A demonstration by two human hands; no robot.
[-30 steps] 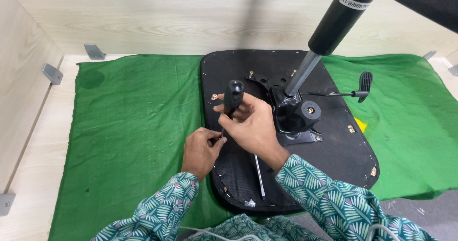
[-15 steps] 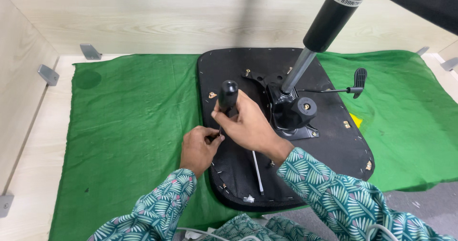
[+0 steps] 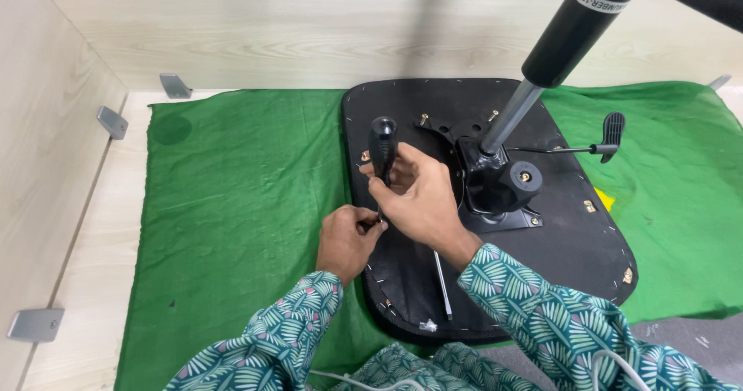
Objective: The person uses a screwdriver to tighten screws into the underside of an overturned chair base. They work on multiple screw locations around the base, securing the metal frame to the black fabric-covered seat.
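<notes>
A black upturned chair seat lies on a green cloth. My right hand grips a black-handled screwdriver, held upright near the seat's left edge. My left hand pinches at the screwdriver's tip, fingers closed on something too small to make out. A black metal mechanism plate with a gas cylinder rising from it sits in the seat's middle. A lever with a black paddle sticks out to the right.
A thin metal rod lies on the seat by my right forearm. Brass screws dot the seat. Pale wooden walls with grey metal brackets enclose the left and back. Grey floor shows at bottom right.
The view has shifted slightly. My hands and the screwdriver stay at the same spot on the seat, with only a small turn of the right hand.
</notes>
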